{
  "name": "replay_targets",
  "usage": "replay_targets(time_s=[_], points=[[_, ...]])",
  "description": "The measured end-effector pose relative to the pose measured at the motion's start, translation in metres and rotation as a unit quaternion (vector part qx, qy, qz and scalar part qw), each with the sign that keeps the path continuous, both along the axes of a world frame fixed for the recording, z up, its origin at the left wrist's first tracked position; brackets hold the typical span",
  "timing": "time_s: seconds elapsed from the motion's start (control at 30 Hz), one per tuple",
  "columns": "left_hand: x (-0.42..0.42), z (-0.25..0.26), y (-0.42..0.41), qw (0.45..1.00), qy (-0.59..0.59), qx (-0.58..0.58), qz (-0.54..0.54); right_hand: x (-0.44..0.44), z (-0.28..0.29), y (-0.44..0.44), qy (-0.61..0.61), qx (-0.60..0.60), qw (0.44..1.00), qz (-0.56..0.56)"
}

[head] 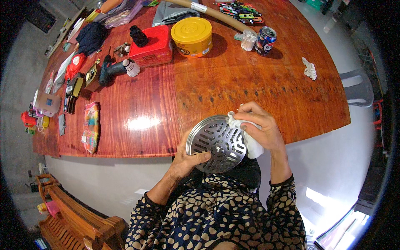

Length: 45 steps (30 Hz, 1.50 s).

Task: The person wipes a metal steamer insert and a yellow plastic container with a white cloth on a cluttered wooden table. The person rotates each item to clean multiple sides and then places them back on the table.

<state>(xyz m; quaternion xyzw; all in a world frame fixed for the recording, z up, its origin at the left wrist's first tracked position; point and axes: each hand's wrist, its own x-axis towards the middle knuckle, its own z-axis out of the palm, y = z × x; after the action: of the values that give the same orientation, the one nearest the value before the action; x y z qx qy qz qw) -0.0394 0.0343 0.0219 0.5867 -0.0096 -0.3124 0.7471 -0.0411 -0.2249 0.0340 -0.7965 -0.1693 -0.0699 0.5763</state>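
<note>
A round metal strainer lid (pixel 209 137) with slotted holes and a small centre knob is held above my lap, tilted, at the table's near edge. My left hand (pixel 184 159) grips it from the left, thumb lying across the slotted face and the other fingers hidden behind. At its upper right rim, my right hand (pixel 261 126) pinches a crumpled white tissue (pixel 254 145) against the metal. Part of the tissue hangs down below the right fingers.
On the wooden table (pixel 143 93) stand a yellow tub (pixel 192 36), a red tin (pixel 151 47) and a Pepsi can (pixel 265 40). A crumpled tissue (pixel 309 68) lies right, a colourful packet (pixel 91 128) left. A grey plastic stool (pixel 357 87) and a carved wooden bench (pixel 78 215) flank the table.
</note>
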Motion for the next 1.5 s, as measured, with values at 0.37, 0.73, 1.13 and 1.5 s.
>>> replay_targets(time_s=[0.37,0.73,1.13,1.5], points=[[0.003,0.006,0.001,0.999,0.048,-0.013,0.021,0.006,0.010,0.002,-0.007,-0.006,1.000,0.009],[0.011,0.000,-0.007,0.991,0.083,-0.071,0.079,-0.034,0.002,0.007,-0.077,-0.083,0.990,-0.081],[0.013,0.013,-0.013,0.990,0.010,-0.103,0.094,0.000,0.014,0.017,-0.116,-0.194,0.969,-0.099],[0.014,0.012,-0.015,0.980,0.041,-0.131,0.144,-0.030,0.015,0.030,-0.146,-0.239,0.959,-0.037]])
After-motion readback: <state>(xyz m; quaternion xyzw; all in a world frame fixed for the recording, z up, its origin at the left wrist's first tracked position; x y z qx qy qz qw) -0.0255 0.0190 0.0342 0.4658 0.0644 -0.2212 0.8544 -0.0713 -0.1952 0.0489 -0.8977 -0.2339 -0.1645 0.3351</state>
